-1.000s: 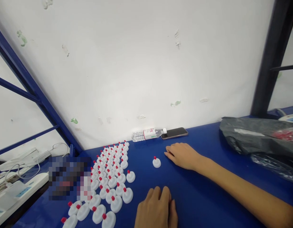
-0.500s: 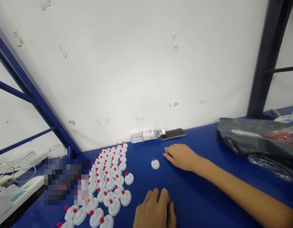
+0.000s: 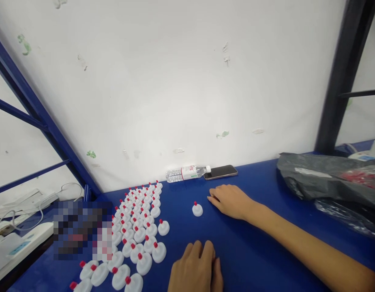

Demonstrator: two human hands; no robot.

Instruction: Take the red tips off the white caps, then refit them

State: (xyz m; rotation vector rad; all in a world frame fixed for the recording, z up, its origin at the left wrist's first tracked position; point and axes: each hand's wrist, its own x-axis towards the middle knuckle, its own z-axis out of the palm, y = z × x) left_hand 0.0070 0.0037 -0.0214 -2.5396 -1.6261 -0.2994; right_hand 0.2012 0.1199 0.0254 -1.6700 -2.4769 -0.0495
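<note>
One round white cap with a red tip (image 3: 197, 209) stands by itself on the blue table (image 3: 251, 251). My right hand (image 3: 227, 199) rests palm down just to its right, fingers loosely extended, without touching it. Nearer to me, at the bottom middle, my left hand (image 3: 193, 267) lies palm down with its fingers side by side and the thumb a little apart. Neither hand shows anything in its grasp. Left of my left hand, several matching white caps (image 3: 144, 264) are packed in a long group reaching back toward the wall.
A clear water bottle (image 3: 185, 173) lies along the wall, its cap against a dark phone (image 3: 220, 172). A dark plastic bag (image 3: 315, 172) with red pieces sits at the right. Power strips (image 3: 29, 247) and cables are at the left, beside a blue metal frame (image 3: 50, 134).
Both hands stay resting in place, and the lone cap has not moved. Only the camera view has shifted slightly.
</note>
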